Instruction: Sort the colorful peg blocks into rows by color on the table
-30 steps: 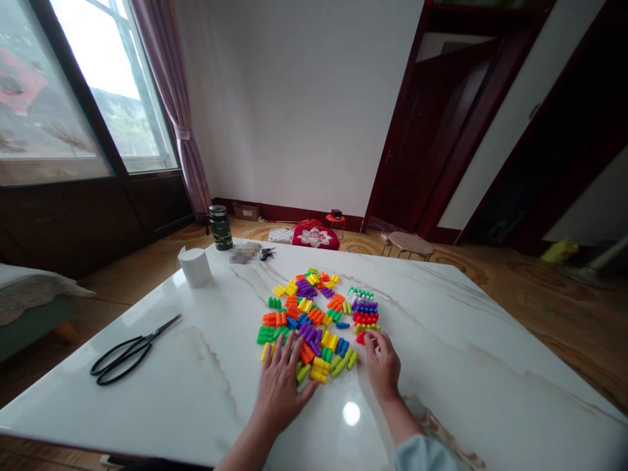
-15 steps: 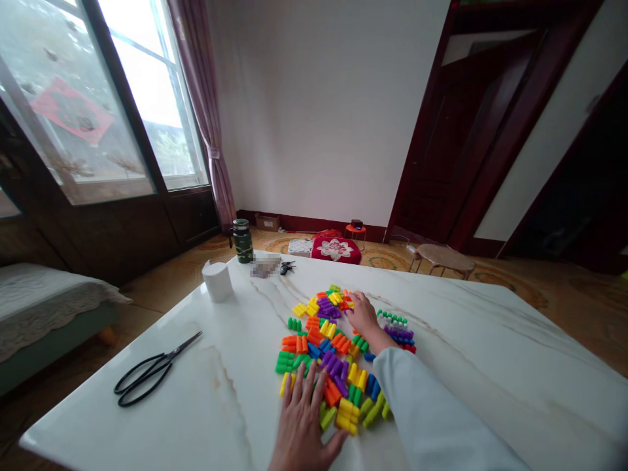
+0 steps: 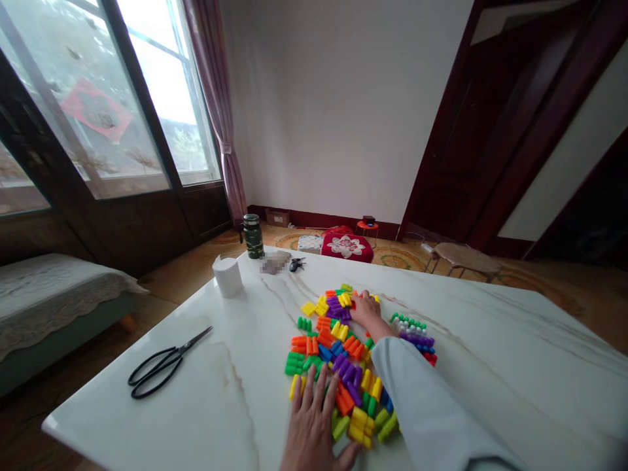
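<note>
Many brightly coloured plastic building pieces [image 3: 347, 369] lie in a loose pile on the white marbled table [image 3: 206, 418]. My left hand [image 3: 316, 418] rests flat at the near left edge of the pile, fingers spread and touching green and yellow pieces, holding nothing. At the far side, my right hand [image 3: 367, 309] reaches in with loosely bent fingers against yellow pieces [image 3: 345, 299] and purple pieces [image 3: 337, 307]. Its fingertips are partly hidden, and no piece is seen held. Right of my right forearm sits a neat row-stacked group of green, white, purple, blue and red pieces [image 3: 417, 339].
Black-handled scissors [image 3: 169, 363] lie on the left of the table. A paper roll [image 3: 228, 278], a camouflage flask [image 3: 253, 237], a blurred-out item [image 3: 275, 262] and a bunch of keys [image 3: 296, 264] stand or lie along the far left edge. Stools [image 3: 347, 248] stand beyond.
The view has swung a little to the left, so everything sits further right. Against the pile, my right hand has shifted slightly leftward. My left hand stays spread in about the same spot.
</note>
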A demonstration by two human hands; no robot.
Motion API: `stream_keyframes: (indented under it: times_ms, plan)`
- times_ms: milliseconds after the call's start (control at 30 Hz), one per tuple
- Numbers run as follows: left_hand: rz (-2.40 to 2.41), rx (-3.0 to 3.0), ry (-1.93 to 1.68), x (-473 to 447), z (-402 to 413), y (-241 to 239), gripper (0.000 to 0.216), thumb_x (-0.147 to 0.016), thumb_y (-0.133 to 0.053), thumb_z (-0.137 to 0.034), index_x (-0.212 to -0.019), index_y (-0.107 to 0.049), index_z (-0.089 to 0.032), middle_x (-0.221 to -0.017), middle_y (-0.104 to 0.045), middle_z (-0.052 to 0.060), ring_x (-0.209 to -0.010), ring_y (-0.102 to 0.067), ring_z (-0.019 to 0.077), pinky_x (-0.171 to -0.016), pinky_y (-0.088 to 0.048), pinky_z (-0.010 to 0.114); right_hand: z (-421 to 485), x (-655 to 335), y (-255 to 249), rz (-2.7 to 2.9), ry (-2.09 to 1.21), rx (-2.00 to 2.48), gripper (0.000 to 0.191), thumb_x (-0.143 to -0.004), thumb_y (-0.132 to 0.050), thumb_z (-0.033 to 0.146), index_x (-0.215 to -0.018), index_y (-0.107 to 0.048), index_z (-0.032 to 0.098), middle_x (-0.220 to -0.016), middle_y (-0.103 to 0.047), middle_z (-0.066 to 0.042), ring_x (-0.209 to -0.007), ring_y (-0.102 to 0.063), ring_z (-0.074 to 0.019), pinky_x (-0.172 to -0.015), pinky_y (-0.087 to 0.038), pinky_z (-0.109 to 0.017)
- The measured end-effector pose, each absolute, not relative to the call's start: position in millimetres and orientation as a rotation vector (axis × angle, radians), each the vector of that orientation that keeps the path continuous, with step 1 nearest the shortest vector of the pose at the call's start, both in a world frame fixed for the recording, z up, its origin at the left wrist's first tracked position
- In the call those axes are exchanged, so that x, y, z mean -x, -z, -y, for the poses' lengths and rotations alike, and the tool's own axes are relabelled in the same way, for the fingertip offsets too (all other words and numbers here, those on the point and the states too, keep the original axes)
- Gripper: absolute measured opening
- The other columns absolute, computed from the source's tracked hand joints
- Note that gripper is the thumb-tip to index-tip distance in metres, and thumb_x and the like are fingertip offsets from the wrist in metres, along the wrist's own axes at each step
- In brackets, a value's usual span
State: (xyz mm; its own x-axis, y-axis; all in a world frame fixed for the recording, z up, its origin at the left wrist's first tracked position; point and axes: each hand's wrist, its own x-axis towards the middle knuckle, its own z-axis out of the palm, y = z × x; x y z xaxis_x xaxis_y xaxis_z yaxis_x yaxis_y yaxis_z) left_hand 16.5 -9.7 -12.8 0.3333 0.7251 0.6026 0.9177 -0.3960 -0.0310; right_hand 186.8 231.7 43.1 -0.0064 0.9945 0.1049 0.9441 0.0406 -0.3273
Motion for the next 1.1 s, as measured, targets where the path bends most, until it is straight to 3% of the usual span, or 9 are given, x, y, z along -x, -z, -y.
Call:
stream_keyframes:
  times_ms: [200, 267, 367, 533, 667, 767, 933, 1100]
  plan:
    - [1.475, 2.257, 0.746, -17, 11, 12, 0.092, -0.079, -0.053, -0.066, -0.153, -0.028, -0.016, -0.152, -0.041, 0.012, -0.14, -0.032, 0.0368, -0.108, -0.029, 0.053, -226, -190, -40, 1.806, -0.491, 1.74, 0.011, -0.065, -0.065, 0.014, -0.074, -0.07, 0.018, -0.094, -0.065, -0.009, -0.093, -0.061, -0.0229, -0.086, -0.044, -0.033]
    - [1.5, 2.271, 0.742, -17, 12, 11, 0.092, -0.079, -0.053, -0.066, -0.153, -0.026, -0.017, -0.152, -0.041, 0.011, -0.14, -0.033, 0.0365, -0.109, -0.029, 0.052, -220, -192, -41, 1.696, -0.606, 1.637, 0.004, -0.064, -0.066, 0.02, -0.068, -0.066, 0.019, -0.079, -0.066, -0.005, -0.087, -0.061, -0.0218, -0.082, -0.046, -0.031]
    - [1.522, 2.304, 0.738, -17, 14, 9, 0.092, -0.08, -0.052, -0.066, -0.154, -0.025, -0.019, -0.153, -0.04, 0.01, -0.14, -0.034, 0.0357, -0.11, -0.027, 0.052, -202, -192, -45, 1.512, -0.811, 1.469, 0.017, -0.068, -0.063, 0.037, -0.071, -0.064, 0.02, -0.067, -0.065, -0.002, -0.073, -0.062, -0.0199, -0.068, -0.05, -0.03]
    - [1.566, 2.327, 0.751, -17, 15, 7, 0.091, -0.08, -0.056, -0.063, -0.154, -0.024, -0.02, -0.155, -0.037, 0.011, -0.142, -0.03, 0.0363, -0.112, -0.027, 0.052, -146, -188, -52, 1.263, -1.089, 1.203, 0.038, -0.073, -0.058, 0.054, -0.083, -0.066, 0.019, -0.082, -0.072, -0.006, -0.076, -0.068, -0.0205, -0.066, -0.056, -0.033]
    - [1.568, 2.335, 0.786, -17, 15, 7, 0.089, -0.081, -0.056, -0.061, -0.154, -0.025, -0.02, -0.155, -0.036, 0.012, -0.143, -0.028, 0.0365, -0.113, -0.025, 0.053, -107, -187, -55, 0.883, -1.395, 0.911, 0.036, -0.06, -0.08, 0.044, -0.085, -0.069, 0.02, -0.08, -0.072, -0.005, -0.081, -0.07, -0.0228, -0.07, -0.058, -0.036]
    - [1.572, 2.358, 0.803, -17, 15, 7, 0.088, -0.082, -0.056, -0.061, -0.153, -0.026, -0.02, -0.155, -0.035, 0.012, -0.143, -0.029, 0.0363, -0.113, -0.025, 0.053, -84, -186, -53, 0.752, -1.487, 0.853, 0.038, -0.057, -0.085, 0.036, -0.088, -0.069, 0.02, -0.079, -0.073, -0.004, -0.082, -0.071, -0.0231, -0.073, -0.059, -0.037]
    - [1.588, 2.391, 0.797, -17, 14, 7, 0.085, -0.081, -0.058, -0.057, -0.152, -0.028, -0.021, -0.154, -0.037, 0.011, -0.142, -0.03, 0.0364, -0.114, -0.024, 0.053, -38, -181, -39, 0.663, -1.454, 0.859, 0.046, -0.052, -0.087, 0.029, -0.094, -0.069, 0.023, -0.099, -0.075, -0.004, -0.096, -0.07, -0.0217, -0.086, -0.057, -0.035]
    - [1.608, 2.404, 0.789, -16, 13, 8, 0.081, -0.084, -0.053, -0.06, -0.151, -0.032, -0.019, -0.154, -0.038, 0.013, -0.143, -0.029, 0.0367, -0.114, -0.023, 0.054, 12, -212, -20, 0.687, -1.055, 1.066, 0.041, -0.064, -0.08, 0.036, -0.1, -0.071, 0.021, -0.104, -0.073, -0.007, -0.1, -0.067, -0.0239, -0.088, -0.055, -0.037]
